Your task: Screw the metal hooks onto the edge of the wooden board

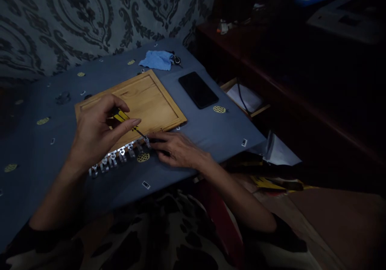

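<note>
My left hand (98, 131) is closed around the yellow and black handle of a screwdriver (121, 116). The thin shaft slants down to the right, its tip at the right end of a metal hook rail (122, 152). Several silver hooks hang from this rail along the near edge of a framed wooden board (144, 97), which lies flat on the table. My right hand (176, 149) rests at the rail's right end, its fingertips closed at the last hook near the screwdriver tip. Whatever sits between those fingertips is too small and dark to make out.
A black phone (198, 90) lies right of the board. Behind it are a blue cloth (157, 60) and keys (176, 59). A roll of clear tape (62, 97) sits at left. An open drawer (256, 110) and dark red furniture (241, 57) border the table's right side.
</note>
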`<state>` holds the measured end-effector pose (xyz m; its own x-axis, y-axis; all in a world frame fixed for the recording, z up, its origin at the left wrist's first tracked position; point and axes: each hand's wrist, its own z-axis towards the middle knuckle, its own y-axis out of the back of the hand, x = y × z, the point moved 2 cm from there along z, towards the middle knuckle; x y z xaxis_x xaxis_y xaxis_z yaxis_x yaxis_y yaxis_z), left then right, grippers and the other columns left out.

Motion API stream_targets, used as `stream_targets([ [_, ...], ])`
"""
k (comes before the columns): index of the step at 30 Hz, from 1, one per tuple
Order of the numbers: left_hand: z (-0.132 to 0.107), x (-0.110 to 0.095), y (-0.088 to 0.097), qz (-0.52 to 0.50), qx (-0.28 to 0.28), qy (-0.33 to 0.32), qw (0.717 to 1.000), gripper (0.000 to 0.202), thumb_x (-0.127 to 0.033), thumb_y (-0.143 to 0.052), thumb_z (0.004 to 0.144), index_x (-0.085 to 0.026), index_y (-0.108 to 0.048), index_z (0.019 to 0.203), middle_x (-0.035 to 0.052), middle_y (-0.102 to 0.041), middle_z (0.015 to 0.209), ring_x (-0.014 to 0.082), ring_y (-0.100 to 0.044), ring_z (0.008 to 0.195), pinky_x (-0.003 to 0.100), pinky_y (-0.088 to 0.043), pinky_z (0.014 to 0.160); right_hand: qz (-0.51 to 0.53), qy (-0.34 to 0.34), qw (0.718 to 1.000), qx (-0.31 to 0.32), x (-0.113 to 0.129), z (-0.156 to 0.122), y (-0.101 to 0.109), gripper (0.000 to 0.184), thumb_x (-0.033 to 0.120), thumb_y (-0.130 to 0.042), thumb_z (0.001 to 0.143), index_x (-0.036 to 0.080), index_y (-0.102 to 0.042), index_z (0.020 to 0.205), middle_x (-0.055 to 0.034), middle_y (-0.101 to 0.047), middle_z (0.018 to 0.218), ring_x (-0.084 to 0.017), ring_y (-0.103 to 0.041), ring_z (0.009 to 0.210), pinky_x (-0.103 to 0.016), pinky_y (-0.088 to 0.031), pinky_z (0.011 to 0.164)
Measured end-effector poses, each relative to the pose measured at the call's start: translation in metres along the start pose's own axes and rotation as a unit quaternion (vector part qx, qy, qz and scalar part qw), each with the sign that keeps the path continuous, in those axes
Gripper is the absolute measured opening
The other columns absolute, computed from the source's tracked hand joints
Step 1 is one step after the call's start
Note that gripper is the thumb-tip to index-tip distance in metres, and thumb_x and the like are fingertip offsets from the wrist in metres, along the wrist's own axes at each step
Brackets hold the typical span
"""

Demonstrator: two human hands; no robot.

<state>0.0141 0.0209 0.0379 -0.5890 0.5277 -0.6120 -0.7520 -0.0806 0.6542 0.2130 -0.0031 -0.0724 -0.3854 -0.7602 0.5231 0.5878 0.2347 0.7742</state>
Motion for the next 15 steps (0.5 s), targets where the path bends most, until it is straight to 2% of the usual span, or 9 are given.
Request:
stream_targets([
  [3,-0.002,0.0,0.002,-0.005,0.004,0.011,1.0,0.028,-0.045,-0.082,0.081,-0.024,-0.067,0.089,-0.0028,-0.061,0.075,0.0116,-0.054,0.061,0.025,-0.046,0.054,0.005,0.003,1.0,-0.001,-0.002,-0.001,-0.002,0.036,0.015,-0.055,0.092,0.015,-0.074,0.122,-0.0126,-0.065,0.143,-0.026,-0.07,0.119,-0.042,-0.059,0.097],
  [6,-0.005,-0.003,0.002,0.027,0.0,0.005,1.0,0.024,-0.045,-0.078,0.086,-0.024,-0.07,0.094,0.0002,-0.065,0.087,0.0132,-0.058,0.07,0.027,-0.05,0.06,0.012,0.002,1.0,-0.002,-0.004,-0.002,-0.004,0.037,0.014,-0.057,0.091,0.015,-0.073,0.124,-0.0125,-0.064,0.144,-0.025,-0.068,0.122,-0.042,-0.059,0.099],
  [10,-0.008,-0.007,0.003,0.049,0.003,-0.024,0.998,0.021,-0.045,-0.073,0.09,-0.026,-0.07,0.099,0.0015,-0.069,0.09,0.0164,-0.061,0.074,0.03,-0.048,0.065,0.013,0.0,1.0,-0.008,-0.005,-0.003,-0.004,0.037,0.013,-0.057,0.09,0.017,-0.074,0.123,-0.0116,-0.065,0.145,-0.025,-0.069,0.121,-0.041,-0.059,0.1],
  [15,-0.007,-0.016,0.008,0.084,0.042,-0.062,0.994,0.014,-0.029,-0.07,0.09,-0.022,-0.065,0.102,0.0009,-0.07,0.092,0.0154,-0.062,0.071,0.028,-0.047,0.064,0.019,-0.004,1.0,-0.012,-0.006,-0.005,-0.005,0.034,0.015,-0.056,0.091,0.016,-0.075,0.12,-0.0123,-0.065,0.144,-0.026,-0.072,0.117,-0.042,-0.06,0.096],
])
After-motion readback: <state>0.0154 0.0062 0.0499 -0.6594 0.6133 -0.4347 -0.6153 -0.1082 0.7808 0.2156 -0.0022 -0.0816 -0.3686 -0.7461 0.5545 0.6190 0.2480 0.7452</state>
